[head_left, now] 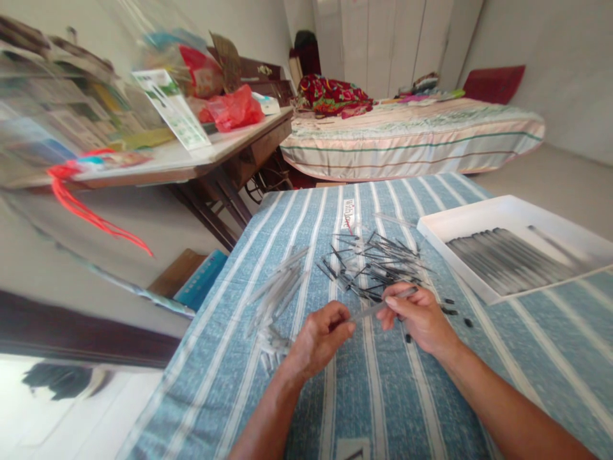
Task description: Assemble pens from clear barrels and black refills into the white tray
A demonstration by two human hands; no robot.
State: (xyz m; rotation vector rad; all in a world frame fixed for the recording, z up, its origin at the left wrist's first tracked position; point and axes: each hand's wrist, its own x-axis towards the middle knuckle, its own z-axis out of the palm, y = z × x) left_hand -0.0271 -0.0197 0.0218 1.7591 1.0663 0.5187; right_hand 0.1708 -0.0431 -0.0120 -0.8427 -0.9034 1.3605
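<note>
We pinch one thin pen (pixel 368 313) near its ends, left hand (pixel 320 332) and right hand (pixel 419 313) both closed on it, over the striped cloth (pixel 211 409); let's hold it gently and keep it straight. Our fingers hide its tips, and the dark sticks (pixel 507 259) in the white box (pixel 472 217) look blurry.

Two bare hands, the left (pixel 325 335) and the right (pixel 416 316), grip a translucent pen barrel (pixel 368 313) between them above a surface (pixel 268 421) draped in blue-and-white striped cloth. Slim black refills (pixel 378 259) lie scattered just beyond the right hand, with small black caps (pixel 468 322) nearby. A bundle of clear tubes (pixel 282 287) sits to the left; at right, a white box (pixel 507 207) holds a row of dark pens (pixel 507 259).
</note>
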